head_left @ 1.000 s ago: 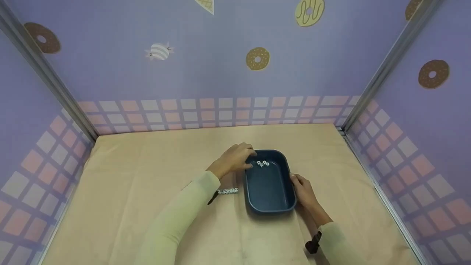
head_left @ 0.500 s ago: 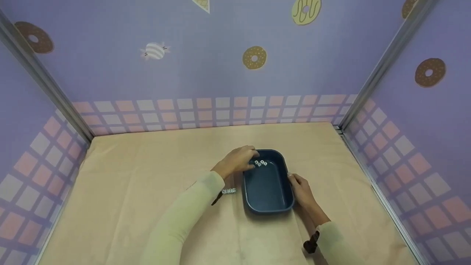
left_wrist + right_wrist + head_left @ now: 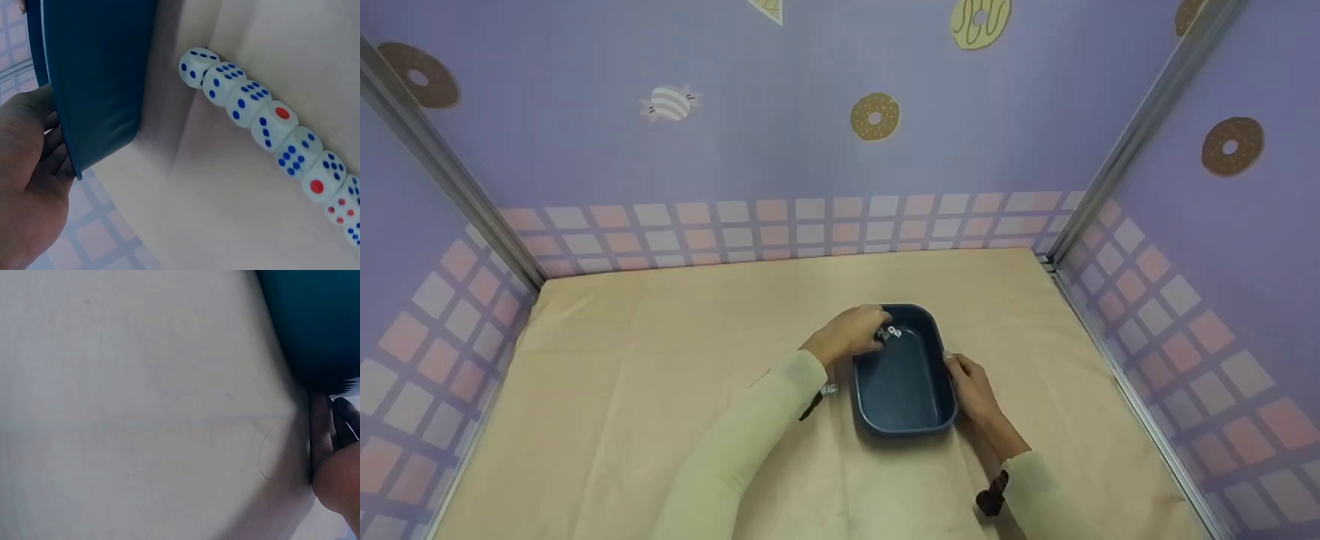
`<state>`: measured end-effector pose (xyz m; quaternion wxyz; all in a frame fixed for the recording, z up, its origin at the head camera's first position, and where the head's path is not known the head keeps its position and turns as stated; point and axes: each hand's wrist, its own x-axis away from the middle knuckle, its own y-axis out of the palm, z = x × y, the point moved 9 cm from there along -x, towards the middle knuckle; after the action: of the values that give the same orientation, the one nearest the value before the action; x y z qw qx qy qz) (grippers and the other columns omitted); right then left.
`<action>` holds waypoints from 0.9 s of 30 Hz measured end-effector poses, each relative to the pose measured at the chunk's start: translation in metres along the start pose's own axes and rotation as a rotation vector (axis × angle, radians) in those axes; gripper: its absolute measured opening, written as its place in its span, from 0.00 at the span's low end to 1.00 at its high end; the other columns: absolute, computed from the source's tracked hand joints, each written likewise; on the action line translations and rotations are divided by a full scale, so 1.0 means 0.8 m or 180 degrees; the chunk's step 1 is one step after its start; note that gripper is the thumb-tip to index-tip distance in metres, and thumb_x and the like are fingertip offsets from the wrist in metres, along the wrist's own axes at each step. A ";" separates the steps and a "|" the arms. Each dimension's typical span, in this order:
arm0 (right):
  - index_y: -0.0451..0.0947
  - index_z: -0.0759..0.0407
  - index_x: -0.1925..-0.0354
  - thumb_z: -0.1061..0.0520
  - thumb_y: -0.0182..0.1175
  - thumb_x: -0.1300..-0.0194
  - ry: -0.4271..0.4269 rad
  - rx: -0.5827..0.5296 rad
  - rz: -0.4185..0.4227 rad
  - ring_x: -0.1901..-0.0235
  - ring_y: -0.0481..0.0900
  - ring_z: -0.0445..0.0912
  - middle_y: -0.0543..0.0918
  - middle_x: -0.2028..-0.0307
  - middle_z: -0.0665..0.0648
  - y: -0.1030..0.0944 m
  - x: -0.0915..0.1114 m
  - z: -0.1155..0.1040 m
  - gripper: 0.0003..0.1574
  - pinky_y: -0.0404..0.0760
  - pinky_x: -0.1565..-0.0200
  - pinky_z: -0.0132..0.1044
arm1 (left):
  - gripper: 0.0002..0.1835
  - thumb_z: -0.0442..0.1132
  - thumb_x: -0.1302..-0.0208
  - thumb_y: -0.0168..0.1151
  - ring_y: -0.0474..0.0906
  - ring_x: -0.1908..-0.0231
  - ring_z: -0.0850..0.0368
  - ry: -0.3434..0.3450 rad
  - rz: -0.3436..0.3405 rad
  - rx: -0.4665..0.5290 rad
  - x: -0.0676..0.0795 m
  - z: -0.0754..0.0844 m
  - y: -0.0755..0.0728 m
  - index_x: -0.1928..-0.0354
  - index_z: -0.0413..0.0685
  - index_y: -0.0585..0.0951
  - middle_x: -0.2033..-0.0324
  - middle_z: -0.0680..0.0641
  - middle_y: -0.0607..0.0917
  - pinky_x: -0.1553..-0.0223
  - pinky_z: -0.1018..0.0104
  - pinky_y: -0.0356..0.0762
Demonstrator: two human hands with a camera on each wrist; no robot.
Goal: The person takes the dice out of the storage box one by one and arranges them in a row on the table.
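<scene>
A deep blue rectangular tray (image 3: 901, 386) stands on the cloth, with a few white dice (image 3: 893, 331) inside near its far end. My left hand (image 3: 851, 331) reaches over the left rim, its fingertips right at those dice; in the left wrist view the tray wall hides them, and I cannot tell whether they pinch a die. My right hand (image 3: 976, 386) holds the tray's right side, thumb at the rim and fingers against the outer wall. Left of the tray, a row of dice (image 3: 270, 125) with blue and red pips lies on the cloth, partly behind the left wrist in the head view.
A beige cloth (image 3: 660, 360) with creases covers the table. Purple walls (image 3: 780, 150) with printed donuts and a pink-and-white check band enclose the back and both sides. Metal posts (image 3: 1117, 150) stand in the back corners.
My left hand has moved slightly right and down into the tray, its fingers coming to the dice there. My right hand keeps its hold on the tray. The head view has shifted slightly.
</scene>
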<state>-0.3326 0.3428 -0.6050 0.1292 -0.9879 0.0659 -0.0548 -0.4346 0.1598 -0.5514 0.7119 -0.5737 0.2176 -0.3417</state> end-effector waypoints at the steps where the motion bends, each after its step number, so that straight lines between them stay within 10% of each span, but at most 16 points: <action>1: 0.79 0.72 0.37 0.49 0.48 0.13 -0.0004 -0.0004 -0.0006 0.40 0.78 0.59 0.83 0.41 0.69 0.001 0.001 -0.001 0.29 0.71 0.33 0.53 | 0.27 0.40 0.28 0.71 0.81 0.38 0.48 0.0005 -0.0010 -0.0020 -0.001 0.001 0.001 0.32 0.40 0.79 0.39 0.42 0.84 0.34 0.58 0.77; 27: 0.79 0.75 0.39 0.53 0.48 0.13 -0.0110 -0.0023 -0.0060 0.42 0.80 0.58 0.83 0.43 0.71 0.001 0.013 -0.024 0.26 0.74 0.37 0.47 | 0.11 0.31 0.29 0.65 0.84 0.51 0.53 -0.0199 -0.0008 -0.0286 -0.012 0.005 0.029 0.47 0.45 0.85 0.53 0.46 0.88 0.47 0.59 0.83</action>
<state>-0.3245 0.3357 -0.5862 0.1262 -0.9897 0.0545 -0.0388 -0.4326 0.1719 -0.5732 0.6914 -0.6157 0.2097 -0.3143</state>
